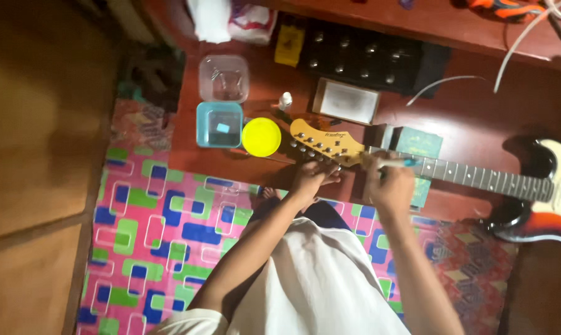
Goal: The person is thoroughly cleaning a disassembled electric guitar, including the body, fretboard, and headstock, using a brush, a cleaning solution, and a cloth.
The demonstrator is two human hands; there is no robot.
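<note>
Both arms reaching forward: left hand (310, 178) resting fingers on the guitar headstock (320, 141), right hand (392, 186) pinching a thin blue tool (397, 163) over the neck (479, 178).

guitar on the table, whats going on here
A person leans over a sunburst electric guitar lying flat on a reddish wooden table. The left hand rests at its pale wooden headstock, while the right hand holds a small teal-tipped tool at the neck near the nut. A round yellow lid sits beside the headstock.
</note>
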